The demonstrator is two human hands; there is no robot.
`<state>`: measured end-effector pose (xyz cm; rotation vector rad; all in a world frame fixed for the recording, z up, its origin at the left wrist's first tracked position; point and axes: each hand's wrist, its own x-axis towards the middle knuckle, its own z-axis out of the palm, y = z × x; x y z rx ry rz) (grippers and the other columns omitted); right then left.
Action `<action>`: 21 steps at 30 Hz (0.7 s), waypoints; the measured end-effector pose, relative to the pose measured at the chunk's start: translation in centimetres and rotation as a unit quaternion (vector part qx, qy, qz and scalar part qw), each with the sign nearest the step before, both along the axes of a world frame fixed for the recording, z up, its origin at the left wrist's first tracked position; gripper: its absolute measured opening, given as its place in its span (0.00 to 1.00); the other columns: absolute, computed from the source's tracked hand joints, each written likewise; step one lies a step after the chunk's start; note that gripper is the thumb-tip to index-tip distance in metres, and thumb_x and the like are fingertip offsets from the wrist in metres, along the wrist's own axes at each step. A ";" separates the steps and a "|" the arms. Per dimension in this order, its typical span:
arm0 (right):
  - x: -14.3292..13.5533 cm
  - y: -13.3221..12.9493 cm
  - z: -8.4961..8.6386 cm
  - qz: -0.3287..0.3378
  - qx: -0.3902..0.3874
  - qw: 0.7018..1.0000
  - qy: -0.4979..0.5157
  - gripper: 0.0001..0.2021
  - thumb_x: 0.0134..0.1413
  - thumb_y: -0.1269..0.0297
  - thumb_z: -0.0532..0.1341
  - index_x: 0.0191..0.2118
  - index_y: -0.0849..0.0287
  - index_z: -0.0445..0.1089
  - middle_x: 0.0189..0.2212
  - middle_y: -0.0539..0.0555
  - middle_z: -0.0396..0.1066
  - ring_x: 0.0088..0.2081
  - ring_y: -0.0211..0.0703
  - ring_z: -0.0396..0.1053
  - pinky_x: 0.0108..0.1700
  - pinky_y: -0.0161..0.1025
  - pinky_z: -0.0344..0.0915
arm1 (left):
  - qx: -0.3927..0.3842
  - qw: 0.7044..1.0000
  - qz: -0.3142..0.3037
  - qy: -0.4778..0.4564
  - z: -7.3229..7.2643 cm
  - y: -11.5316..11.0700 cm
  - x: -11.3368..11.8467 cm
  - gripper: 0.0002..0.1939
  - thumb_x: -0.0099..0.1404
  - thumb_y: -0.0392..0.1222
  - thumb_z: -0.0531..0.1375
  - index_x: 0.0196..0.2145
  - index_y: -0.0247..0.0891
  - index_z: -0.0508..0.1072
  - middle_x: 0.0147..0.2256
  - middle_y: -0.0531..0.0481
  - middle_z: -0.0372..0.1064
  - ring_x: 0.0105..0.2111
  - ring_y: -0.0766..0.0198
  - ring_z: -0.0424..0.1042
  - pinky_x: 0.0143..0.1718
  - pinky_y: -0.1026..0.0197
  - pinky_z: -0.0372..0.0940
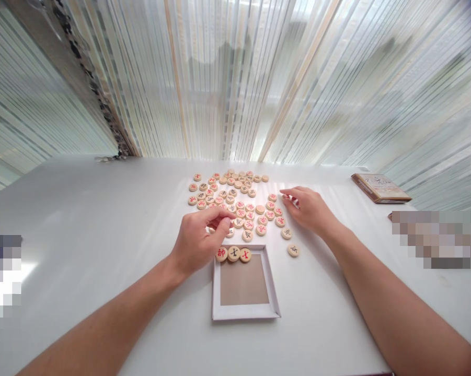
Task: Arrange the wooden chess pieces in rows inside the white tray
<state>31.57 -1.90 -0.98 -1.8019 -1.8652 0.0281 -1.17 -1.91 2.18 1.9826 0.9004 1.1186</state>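
Many round wooden xiangqi pieces point(248, 224) with red or black characters lie spread over the white table. My left hand point(202, 237) hovers at the near left of the spread, fingers curled and thumb close to the index finger. Whether a piece is between them is hidden. My right hand point(306, 206) is at the spread's right side, its fingertips closed on a small xiangqi piece point(285, 196), mostly covered. In front of me is a shallow white box tray point(245, 312) with a brown bottom. Three pieces point(234, 254) sit in a row along its far edge.
A decorated flat box point(381, 188) lies at the far right of the table point(113, 230). Two loose pieces point(293, 250) lie right of the tray. A string curtain point(227, 78) hangs behind the table. Blurred patches cover areas at both sides.
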 end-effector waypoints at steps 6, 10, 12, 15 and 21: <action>-0.1 -0.2 0.8 -0.055 -0.012 0.994 0.090 0.12 0.57 0.64 0.66 0.44 0.58 0.85 0.38 0.59 0.79 0.33 0.49 0.75 0.47 0.51 0.72 | 0.004 1.000 0.000 -0.004 -0.1 0.0 0.0 0.10 0.70 0.37 0.60 0.37 0.36 0.82 0.31 0.49 0.82 0.30 0.60 0.82 0.36 0.60 0.75; -0.6 -0.3 1.2 -0.094 -0.022 0.977 0.190 0.10 0.53 0.62 0.70 0.40 0.58 0.84 0.35 0.58 0.82 0.35 0.54 0.79 0.48 0.55 0.74 | 0.009 1.000 -0.002 -0.003 -0.1 0.0 0.0 0.10 0.70 0.37 0.60 0.37 0.36 0.82 0.31 0.49 0.82 0.31 0.61 0.81 0.37 0.60 0.75; -1.4 -0.6 1.5 -0.096 -0.031 0.961 0.257 0.14 0.54 0.58 0.71 0.43 0.59 0.84 0.35 0.60 0.83 0.36 0.56 0.81 0.46 0.55 0.76 | 0.004 1.000 -0.004 -0.002 -0.1 0.0 0.0 0.09 0.70 0.37 0.60 0.37 0.36 0.82 0.31 0.49 0.82 0.31 0.61 0.82 0.37 0.60 0.75; -3.5 -1.4 2.4 -0.057 -0.054 0.931 0.356 0.21 0.54 0.51 0.73 0.49 0.61 0.83 0.40 0.62 0.85 0.39 0.56 0.84 0.45 0.52 0.80 | -0.009 1.000 -0.008 -0.011 0.1 -0.1 0.0 0.08 0.69 0.36 0.61 0.38 0.36 0.82 0.32 0.49 0.82 0.32 0.61 0.82 0.37 0.61 0.75; -8.7 -3.8 4.3 0.054 -0.138 0.801 0.580 0.21 0.41 0.54 0.83 0.40 0.58 0.85 0.39 0.59 0.85 0.39 0.52 0.84 0.46 0.46 0.82 | -0.065 0.997 -0.022 -0.030 0.4 -0.5 0.3 0.06 0.70 0.39 0.65 0.40 0.38 0.83 0.36 0.50 0.83 0.36 0.60 0.83 0.39 0.61 0.76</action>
